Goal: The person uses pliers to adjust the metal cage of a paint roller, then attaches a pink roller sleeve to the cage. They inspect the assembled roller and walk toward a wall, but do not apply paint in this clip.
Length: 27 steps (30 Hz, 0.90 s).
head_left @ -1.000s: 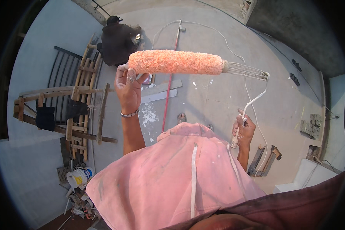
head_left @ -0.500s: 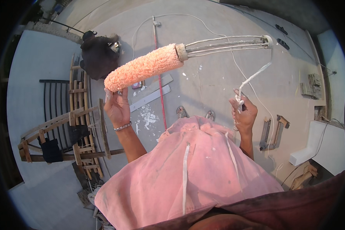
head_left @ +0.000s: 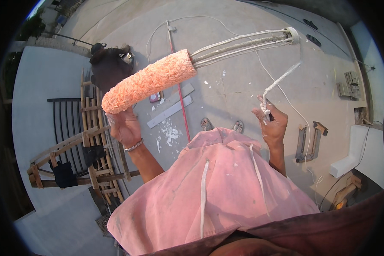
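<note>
A fluffy orange paint roller sleeve [head_left: 149,81] slants across the upper middle. My left hand [head_left: 127,127] is closed around its lower left end, fingers partly hidden behind it. Out of the sleeve's other end runs the wire cage of a roller frame [head_left: 243,45], with a pale round cap at its far tip. From near that cap the frame's bent, paint-crusted rod [head_left: 281,79] comes back down toward me. My right hand [head_left: 274,123] grips the rod's lower end between thumb and fingers. How much cage sits inside the sleeve is hidden.
A red pole [head_left: 184,109] and a pale board [head_left: 170,112] lie on the paint-spattered floor. A person [head_left: 109,66] in dark clothes crouches at the far left. Wooden ladders [head_left: 89,115] stand at left. A thin cable [head_left: 292,100] crosses the floor; wooden pieces [head_left: 313,141] lie right.
The sleeve and my left hand have shifted left and slightly down. The pale cap at the sleeve's mouth has gone out of sight; cage wires now enter the sleeve directly. Both hands keep hold.
</note>
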### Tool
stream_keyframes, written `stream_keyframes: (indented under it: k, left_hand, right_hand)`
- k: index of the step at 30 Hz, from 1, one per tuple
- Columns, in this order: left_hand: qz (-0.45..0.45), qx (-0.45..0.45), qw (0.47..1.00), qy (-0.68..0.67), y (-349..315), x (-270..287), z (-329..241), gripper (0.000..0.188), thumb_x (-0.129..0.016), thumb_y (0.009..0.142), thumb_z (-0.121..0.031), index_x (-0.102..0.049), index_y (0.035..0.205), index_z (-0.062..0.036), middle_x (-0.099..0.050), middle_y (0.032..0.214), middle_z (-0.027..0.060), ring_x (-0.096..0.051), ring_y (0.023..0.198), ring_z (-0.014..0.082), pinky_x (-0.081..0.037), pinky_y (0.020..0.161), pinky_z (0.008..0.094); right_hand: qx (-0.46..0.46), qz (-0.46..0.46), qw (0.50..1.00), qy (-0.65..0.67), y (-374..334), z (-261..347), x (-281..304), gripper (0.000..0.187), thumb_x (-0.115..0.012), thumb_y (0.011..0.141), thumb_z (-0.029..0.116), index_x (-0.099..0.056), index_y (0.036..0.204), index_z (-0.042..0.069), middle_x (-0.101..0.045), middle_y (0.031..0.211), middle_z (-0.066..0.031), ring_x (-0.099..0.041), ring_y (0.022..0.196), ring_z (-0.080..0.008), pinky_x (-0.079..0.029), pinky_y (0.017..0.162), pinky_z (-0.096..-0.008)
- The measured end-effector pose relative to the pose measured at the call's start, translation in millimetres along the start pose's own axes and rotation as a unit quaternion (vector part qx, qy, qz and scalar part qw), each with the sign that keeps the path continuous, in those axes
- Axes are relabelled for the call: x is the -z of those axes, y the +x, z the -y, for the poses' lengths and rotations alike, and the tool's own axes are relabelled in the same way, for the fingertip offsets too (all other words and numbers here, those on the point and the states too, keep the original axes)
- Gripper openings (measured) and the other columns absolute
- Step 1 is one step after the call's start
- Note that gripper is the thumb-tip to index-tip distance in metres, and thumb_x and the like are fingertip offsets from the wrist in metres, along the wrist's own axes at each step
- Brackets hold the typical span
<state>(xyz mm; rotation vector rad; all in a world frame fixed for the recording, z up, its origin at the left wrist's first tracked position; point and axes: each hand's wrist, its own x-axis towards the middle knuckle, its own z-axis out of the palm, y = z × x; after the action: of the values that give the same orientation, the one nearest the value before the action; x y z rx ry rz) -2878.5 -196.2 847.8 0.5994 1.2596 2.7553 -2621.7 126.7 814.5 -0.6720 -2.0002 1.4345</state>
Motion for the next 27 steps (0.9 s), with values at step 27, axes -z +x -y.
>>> stream_keyframes:
  k: [27]
  left_hand:
    - [0.075, 0.099, 0.965, 0.232, 59.1, -72.9, -28.1, 0.069, -0.036, 0.1, -0.042, -0.052, 0.138, 0.0126, -0.056, 0.141, 0.0279, -0.052, 0.134, 0.0366, -0.042, 0.112, 0.0519]
  right_hand:
    - [-0.166, 0.152, 0.969, 0.106, -4.4, -27.3, 0.7, 0.067, -0.075, 0.095, 0.016, -0.044, 0.153, 0.005, -0.05, 0.075, 0.0048, -0.039, 0.054, -0.0024, -0.032, 0.044, -0.0221]
